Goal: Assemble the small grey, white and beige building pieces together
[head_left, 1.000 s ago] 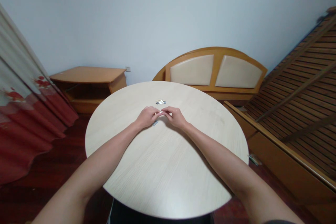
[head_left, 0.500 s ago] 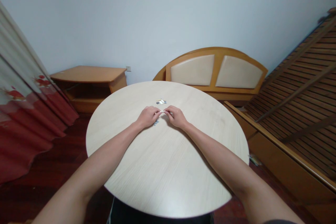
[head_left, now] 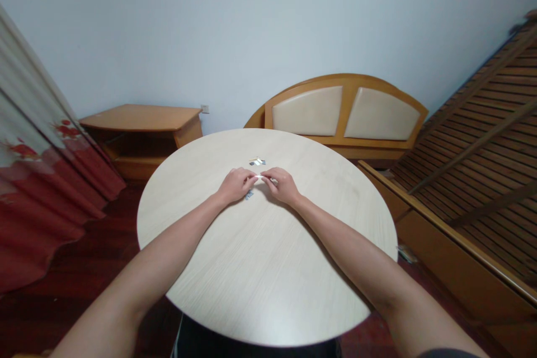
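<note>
Between my fingertips, over the middle of the round table [head_left: 268,268], is a small thin white piece [head_left: 259,177], too small to name. My left hand [head_left: 237,185] pinches its left end, and my right hand [head_left: 282,184] pinches the right end. Just beyond the hands lies a little cluster of flat white, dark and yellowish bits [head_left: 257,161]. A small grey-blue patterned scrap [head_left: 249,194] rests on the tabletop below my left hand, partly covered by it.
A wooden cabinet [head_left: 142,116] stands at the back left beside a red and white curtain [head_left: 62,190]. Behind the table is a padded headboard [head_left: 308,112]. Slatted wooden panels [head_left: 482,140] lean at the right, near a bed side rail [head_left: 453,246].
My fingertips have come slightly closer together, so less of the white piece shows between them. Both arms stay in nearly the same place.
</note>
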Motion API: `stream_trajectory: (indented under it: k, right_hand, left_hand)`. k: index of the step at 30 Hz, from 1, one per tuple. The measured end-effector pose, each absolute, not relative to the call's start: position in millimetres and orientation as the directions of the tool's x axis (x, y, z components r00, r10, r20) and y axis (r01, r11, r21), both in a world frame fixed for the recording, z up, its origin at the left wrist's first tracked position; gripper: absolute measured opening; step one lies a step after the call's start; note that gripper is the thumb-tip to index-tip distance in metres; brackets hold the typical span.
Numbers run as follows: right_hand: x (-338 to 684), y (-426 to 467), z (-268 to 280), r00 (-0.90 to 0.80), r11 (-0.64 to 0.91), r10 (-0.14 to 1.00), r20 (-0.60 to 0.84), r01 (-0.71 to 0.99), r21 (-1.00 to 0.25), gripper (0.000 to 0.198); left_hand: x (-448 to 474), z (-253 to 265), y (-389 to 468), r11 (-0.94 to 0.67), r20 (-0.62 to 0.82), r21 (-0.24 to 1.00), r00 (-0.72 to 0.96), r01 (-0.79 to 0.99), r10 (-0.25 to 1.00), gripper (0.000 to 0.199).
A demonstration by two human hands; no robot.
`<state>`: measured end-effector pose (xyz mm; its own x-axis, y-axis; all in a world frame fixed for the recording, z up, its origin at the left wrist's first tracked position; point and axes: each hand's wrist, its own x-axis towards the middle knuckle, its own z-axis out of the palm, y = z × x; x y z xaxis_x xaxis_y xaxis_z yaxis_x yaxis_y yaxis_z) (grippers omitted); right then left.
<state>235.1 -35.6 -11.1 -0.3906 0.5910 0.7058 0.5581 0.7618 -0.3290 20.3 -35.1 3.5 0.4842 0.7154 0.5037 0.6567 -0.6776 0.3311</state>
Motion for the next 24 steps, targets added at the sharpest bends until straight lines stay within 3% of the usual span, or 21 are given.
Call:
stream_trajectory:
  k: [13, 24]
  right_hand:
    - [234.9, -36.1, -11.6, -0.397, 0.747, 0.603, 0.692, 0.585, -0.315, 0.011]
    - [234.3, -35.6, -10.7, -0.404, 0.761, 0.586, 0.702, 0.572, -0.307, 0.011]
  left_hand:
    - [21.2, 4.2, -35.9, -0.687, 0.512, 0.351, 0.485, 0.636, 0.71, 0.02]
    - [21.6, 5.4, -38.3, -0.695, 0.532, 0.365, 0.474, 0.619, 0.701, 0.024]
